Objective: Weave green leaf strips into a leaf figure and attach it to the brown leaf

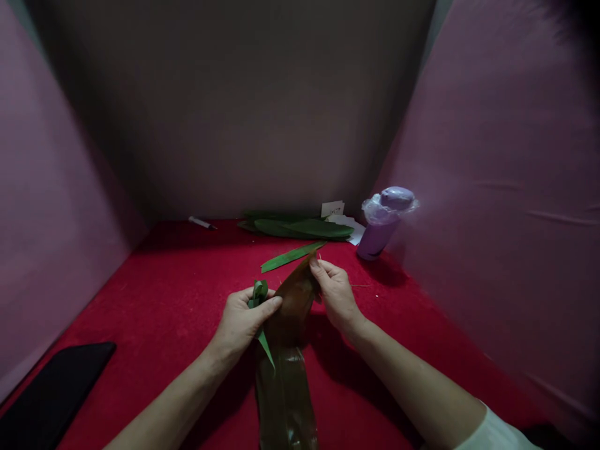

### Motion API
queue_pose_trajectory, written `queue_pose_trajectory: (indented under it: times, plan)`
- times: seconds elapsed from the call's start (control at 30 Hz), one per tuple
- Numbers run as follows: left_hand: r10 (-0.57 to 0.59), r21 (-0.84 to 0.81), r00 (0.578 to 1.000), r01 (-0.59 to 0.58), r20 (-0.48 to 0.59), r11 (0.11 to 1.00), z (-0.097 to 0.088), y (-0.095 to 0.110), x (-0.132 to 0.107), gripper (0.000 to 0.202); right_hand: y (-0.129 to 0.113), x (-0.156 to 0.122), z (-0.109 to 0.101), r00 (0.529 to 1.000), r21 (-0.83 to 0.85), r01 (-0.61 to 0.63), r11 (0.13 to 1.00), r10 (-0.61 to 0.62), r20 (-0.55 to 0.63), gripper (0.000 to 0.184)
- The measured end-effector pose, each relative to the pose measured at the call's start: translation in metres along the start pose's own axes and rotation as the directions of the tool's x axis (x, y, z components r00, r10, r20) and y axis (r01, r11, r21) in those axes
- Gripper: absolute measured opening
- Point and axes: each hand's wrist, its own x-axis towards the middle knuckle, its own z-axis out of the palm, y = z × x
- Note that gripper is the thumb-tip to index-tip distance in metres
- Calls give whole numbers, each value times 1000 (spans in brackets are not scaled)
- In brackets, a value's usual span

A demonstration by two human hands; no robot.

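My left hand is closed around a folded green leaf strip, thumb pressed on top, with a pointed green tip sticking out below. My right hand pinches the upper end of a long brownish translucent strip that runs down toward me over the red cloth. Both hands meet above the middle of the red table. A loose green leaf lies just beyond my right hand's fingers.
A pile of green leaves lies at the back, with white paper cards beside it. A purple bottle wrapped in plastic stands back right. A pen lies back left. A black flat object sits front left. Pink walls enclose both sides.
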Motion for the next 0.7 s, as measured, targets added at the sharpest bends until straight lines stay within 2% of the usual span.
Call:
queue_pose_trajectory:
  times: [0.1,0.2,0.37,0.53,0.7]
  plan:
    - [18,-12,998,-18,-63,1000,-1,-1,1,23,0,-3,2,995,-27,16,1000,-13,99,40]
    - [23,-34,997,-26,-70,999,-2,-1,2,23,4,-7,6,983,37,18,999,-24,180,32]
    - [29,-16,999,-29,-40,999,-4,-2,3,21,11,-10,10,985,86,-133,987,122,121,26]
    - [0,-24,999,-1,-36,1000,-3,-1,3,21,11,-7,6,953,149,-270,951,242,183,33]
    - [-13,-81,992,3,-127,997,-4,-1,5,24,16,-6,5,948,71,-274,959,257,190,34]
